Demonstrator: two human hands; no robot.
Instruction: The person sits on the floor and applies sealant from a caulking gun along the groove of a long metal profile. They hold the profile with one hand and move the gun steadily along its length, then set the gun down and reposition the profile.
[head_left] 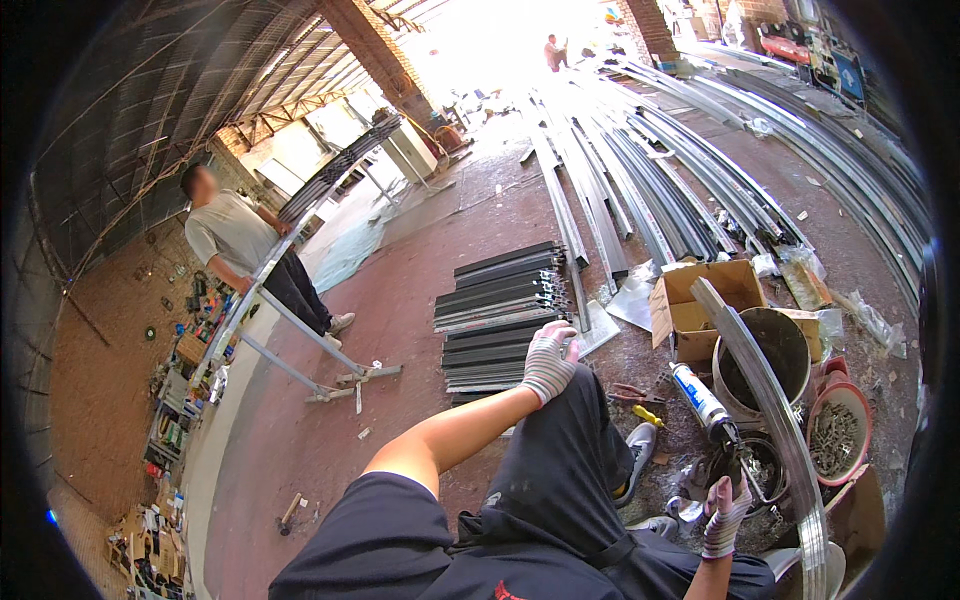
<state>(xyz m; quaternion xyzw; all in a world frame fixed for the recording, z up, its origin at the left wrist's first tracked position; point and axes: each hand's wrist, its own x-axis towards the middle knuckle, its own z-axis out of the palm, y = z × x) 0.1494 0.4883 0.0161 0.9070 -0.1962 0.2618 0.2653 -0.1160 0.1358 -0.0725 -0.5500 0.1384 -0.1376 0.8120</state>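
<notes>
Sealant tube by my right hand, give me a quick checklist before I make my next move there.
1. Right hand free to grasp: cannot tell, fingers partly hidden.
2. Sealant tube within view and unobstructed: ok, it lies beside the bucket.
3. Long metal strip out of the way: not ok, it crosses just right of the tube.
4. Left hand steady: ok, resting on the knee.
5. Bowl of screws upright: ok.
</notes>
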